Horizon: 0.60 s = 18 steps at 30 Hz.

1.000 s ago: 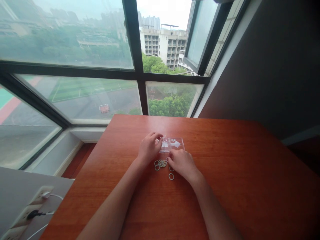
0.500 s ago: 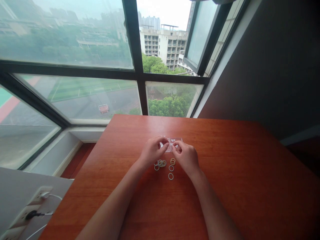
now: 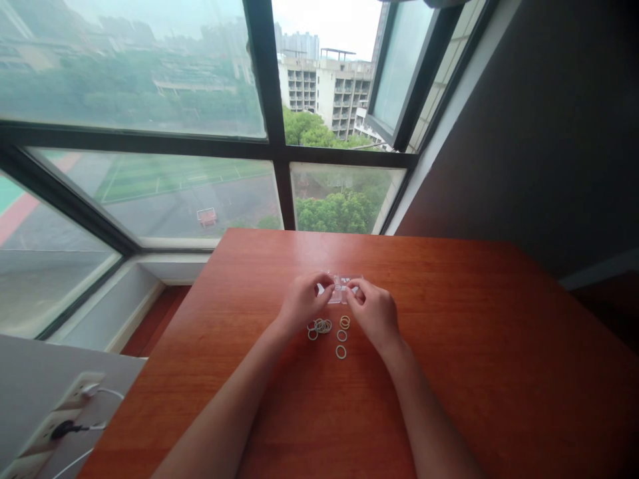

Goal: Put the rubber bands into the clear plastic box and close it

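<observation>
My left hand [image 3: 305, 299] is closed in a pinch, thumb against fingertips, at the left side of a clear plastic box [image 3: 337, 298]. Facing it, my right hand [image 3: 373, 307] also pinches at the box's right side. Whatever lies between the fingertips is too small and pale to make out. The box is partly covered by both hands. Just below them on the table, a cluster of several pale thin rings [image 3: 323, 326] overlaps near my left hand. More pale rings [image 3: 342, 336] form a loose column nearer my right wrist.
The reddish-brown wooden table [image 3: 474, 319] extends to both sides and forward to the window frame [image 3: 282, 154]. Power sockets with plugs [image 3: 64, 429] and a white cable are on the low wall at left. A dark wall stands at right.
My fingertips have drawn slightly apart, the right hand shifting a little to the right. The rings on the table have stayed in place.
</observation>
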Available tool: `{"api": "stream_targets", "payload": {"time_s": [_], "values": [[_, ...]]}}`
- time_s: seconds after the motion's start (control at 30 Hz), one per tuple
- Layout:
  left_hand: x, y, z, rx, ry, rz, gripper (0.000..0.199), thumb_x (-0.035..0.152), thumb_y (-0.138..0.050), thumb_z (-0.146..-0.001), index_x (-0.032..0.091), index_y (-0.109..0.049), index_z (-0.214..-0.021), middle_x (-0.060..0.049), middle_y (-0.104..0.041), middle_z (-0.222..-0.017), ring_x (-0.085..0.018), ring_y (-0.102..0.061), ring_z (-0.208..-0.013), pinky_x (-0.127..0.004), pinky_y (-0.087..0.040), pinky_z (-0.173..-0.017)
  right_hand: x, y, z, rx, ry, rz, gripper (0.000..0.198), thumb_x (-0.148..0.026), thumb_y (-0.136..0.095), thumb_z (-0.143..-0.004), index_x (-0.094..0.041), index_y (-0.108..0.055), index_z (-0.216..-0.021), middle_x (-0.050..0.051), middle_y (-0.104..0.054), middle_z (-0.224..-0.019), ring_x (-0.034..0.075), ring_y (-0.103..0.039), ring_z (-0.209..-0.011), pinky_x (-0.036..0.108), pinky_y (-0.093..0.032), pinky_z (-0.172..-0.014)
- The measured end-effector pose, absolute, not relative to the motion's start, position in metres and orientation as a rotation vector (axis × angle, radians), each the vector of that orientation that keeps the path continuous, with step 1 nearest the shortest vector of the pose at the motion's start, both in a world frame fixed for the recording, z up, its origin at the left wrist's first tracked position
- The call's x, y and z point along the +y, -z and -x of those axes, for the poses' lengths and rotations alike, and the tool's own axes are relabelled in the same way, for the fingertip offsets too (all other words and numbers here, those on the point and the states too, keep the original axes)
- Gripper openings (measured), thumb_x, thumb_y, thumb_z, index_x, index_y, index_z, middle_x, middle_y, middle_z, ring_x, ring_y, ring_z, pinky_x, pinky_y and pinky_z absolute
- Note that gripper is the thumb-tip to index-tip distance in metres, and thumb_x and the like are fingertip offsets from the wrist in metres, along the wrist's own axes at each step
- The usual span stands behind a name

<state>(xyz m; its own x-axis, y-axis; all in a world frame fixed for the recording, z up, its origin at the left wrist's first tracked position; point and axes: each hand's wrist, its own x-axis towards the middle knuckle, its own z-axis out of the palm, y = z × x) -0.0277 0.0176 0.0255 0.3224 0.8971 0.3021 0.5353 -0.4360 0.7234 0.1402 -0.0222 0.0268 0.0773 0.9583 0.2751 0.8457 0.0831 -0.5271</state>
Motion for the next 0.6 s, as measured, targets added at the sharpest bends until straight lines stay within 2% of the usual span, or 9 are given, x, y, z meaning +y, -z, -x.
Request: {"api": "stream_targets", "payload": {"time_s": [0.27, 0.6], "values": [[0.030, -0.020, 0.029, 1.487, -0.994, -2.178, 0.011, 0.025, -0.058, -0.084, 0.019, -0.067, -0.084, -0.003, -0.067, -0.081, -0.013, -0.055, -0.065, -0.023, -0.039, -0.061, -0.021, -0.024, -0.142, -1.824, -0.240, 1.826, 0.011, -0.029, -0.059, -0.084, -0.025, -0.068, -0.086, -0.002, -0.063, -0.062, 0.013, -0.056, -0.058, 0.023, -0.029, -0.056], [0.033, -0.016, 0.039, 1.513, -0.991, -2.164, 0.014, 0.026, -0.055, -0.085, 0.020, -0.067, -0.089, -0.003, -0.066, -0.086, -0.012, -0.055, -0.065, -0.024, -0.040, -0.061, -0.021, -0.024, -0.144, -1.837, -0.245, 1.853, 0.010, -0.029, -0.059, -0.084, -0.025, -0.068, -0.085, -0.002, -0.064, -0.063, 0.013, -0.056, -0.058, 0.023, -0.029, -0.056]]}}
